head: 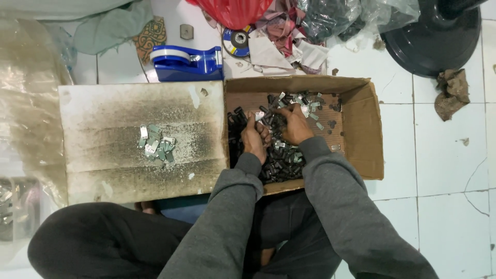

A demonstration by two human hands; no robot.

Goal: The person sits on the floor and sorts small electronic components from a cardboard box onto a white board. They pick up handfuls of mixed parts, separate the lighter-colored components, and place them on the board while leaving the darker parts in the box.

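Two hands work inside an open cardboard box (361,134) that sits on the white tiled floor (444,155), close against the seated person's legs so the contents stay within easy reach. The left hand (254,138) is curled, its fingers closed on a small pale metal piece (259,116) at the fingertips; the right hand (295,125) is bent over the heap, fingers pressed into it, and whether it grips anything I cannot tell. The box holds a heap of small black parts (279,163) mixed with silvery clips. Left of it, a grimy flat board (103,139) carries a small separate pile of metal clips (156,144), kept apart from the mixed heap. A blue tape dispenser (187,61) lies beyond the board.
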